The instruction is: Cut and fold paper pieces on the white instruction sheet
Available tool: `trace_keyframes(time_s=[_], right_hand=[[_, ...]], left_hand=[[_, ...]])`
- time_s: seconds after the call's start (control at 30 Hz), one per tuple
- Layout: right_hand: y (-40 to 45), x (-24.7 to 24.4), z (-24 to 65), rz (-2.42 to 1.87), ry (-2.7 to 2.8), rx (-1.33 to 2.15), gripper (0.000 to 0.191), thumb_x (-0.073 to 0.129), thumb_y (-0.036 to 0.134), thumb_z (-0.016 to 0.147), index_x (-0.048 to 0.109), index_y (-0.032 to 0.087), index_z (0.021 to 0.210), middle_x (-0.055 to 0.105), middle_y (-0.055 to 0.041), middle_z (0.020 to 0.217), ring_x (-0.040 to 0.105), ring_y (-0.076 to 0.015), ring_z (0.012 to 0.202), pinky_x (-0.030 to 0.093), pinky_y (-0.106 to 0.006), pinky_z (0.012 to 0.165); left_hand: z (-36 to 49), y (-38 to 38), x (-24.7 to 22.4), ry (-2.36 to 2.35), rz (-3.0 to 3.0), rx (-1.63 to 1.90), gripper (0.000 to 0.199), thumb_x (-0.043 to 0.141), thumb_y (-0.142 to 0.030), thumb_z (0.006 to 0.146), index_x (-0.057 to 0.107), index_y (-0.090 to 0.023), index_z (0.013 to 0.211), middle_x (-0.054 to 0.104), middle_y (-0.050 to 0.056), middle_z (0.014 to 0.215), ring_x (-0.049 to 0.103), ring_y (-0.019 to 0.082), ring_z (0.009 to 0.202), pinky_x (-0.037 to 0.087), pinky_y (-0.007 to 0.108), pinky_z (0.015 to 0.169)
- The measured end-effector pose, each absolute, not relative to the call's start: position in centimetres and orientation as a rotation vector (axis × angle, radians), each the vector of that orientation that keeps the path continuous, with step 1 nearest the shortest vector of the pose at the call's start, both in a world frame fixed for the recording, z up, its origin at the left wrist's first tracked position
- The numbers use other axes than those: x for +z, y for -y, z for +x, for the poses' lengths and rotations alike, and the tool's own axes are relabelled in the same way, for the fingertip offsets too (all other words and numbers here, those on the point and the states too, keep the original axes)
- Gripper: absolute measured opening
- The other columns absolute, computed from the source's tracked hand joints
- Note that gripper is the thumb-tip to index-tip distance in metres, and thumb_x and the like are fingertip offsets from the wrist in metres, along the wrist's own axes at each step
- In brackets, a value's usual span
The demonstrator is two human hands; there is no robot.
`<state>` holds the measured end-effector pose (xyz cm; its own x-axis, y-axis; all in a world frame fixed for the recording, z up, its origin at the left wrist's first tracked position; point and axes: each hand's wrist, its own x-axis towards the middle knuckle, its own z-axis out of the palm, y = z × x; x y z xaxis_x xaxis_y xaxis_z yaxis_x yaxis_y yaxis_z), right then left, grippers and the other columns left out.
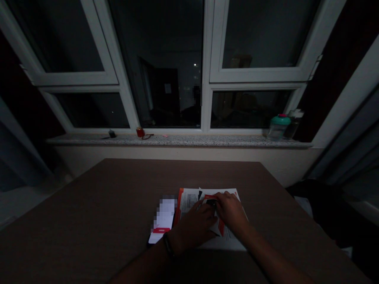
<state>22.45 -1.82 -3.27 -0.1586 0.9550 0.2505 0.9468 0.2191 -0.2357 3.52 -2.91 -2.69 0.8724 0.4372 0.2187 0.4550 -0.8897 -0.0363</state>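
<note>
Both of my hands work close together over a folded sheet of printed paper (220, 228), white with red-orange and dark parts. My left hand (197, 224), with a dark band at its wrist, lies across the paper's left side with bent fingers. At the upper right edge, my right hand (231, 208) pinches the paper between thumb and fingers. Beneath lies a larger flat printed sheet or booklet (189, 197) with an orange left edge. My fingers hide part of the fold. A lit phone (166, 215) lies just left of the sheet, its screen partly blurred.
The brown table (118, 197) reaches toward a speckled windowsill (189, 140). On the sill stand a bottle with a teal lid (278, 126), a clear bottle (293, 124), a small red jar (140, 132) and a small dark object (111, 133). Curtains hang at both sides.
</note>
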Motion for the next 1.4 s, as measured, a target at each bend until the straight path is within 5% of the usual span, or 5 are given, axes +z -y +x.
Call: trace_keyframes(time_s=[0.4,0.93,1.27,1.4], right_hand=[[1.3,-3.9,22.4,-1.863,2.133,0.019,0.019,0.052,0.014,0.09,0.066,0.021,0.1,0.07,-0.0067,0.094,0.06,-0.0236,0.096,0.034,-0.031,0.085],[1.3,-4.7,23.9,-1.581,2.038,0.218,0.033,0.051,0.005,0.081,0.067,0.019,0.105,0.068,-0.006,0.101,0.055,-0.022,0.101,0.039,-0.03,0.088],[2.2,-4.7,24.5,-1.365,1.984,0.245,0.009,0.054,0.021,0.091,0.06,0.019,0.096,0.058,-0.0029,0.084,0.055,-0.0203,0.083,0.042,-0.03,0.076],[2.3,-4.5,25.3,-1.139,2.101,0.291,0.013,0.046,0.019,0.095,0.059,0.02,0.095,0.059,-0.0051,0.089,0.055,-0.0205,0.087,0.044,-0.031,0.078]], left_hand=[[3.7,3.1,-2.4,0.709,-2.955,-0.278,0.035,0.067,-0.045,0.092,0.063,-0.019,0.113,0.063,0.007,0.121,0.05,0.024,0.125,0.03,0.045,0.114],[3.2,2.9,-3.0,0.856,-2.917,-0.385,0.042,0.066,-0.051,0.091,0.062,-0.027,0.125,0.044,0.007,0.15,0.033,0.028,0.143,0.018,0.055,0.118],[3.2,3.1,-2.6,0.897,-2.959,-0.319,0.045,0.063,-0.046,0.095,0.054,-0.025,0.134,0.05,0.007,0.147,0.032,0.024,0.144,0.016,0.052,0.12],[3.2,2.9,-2.9,0.881,-2.942,-0.335,0.049,0.063,-0.045,0.094,0.051,-0.023,0.137,0.05,0.008,0.147,0.031,0.024,0.144,0.015,0.052,0.12]])
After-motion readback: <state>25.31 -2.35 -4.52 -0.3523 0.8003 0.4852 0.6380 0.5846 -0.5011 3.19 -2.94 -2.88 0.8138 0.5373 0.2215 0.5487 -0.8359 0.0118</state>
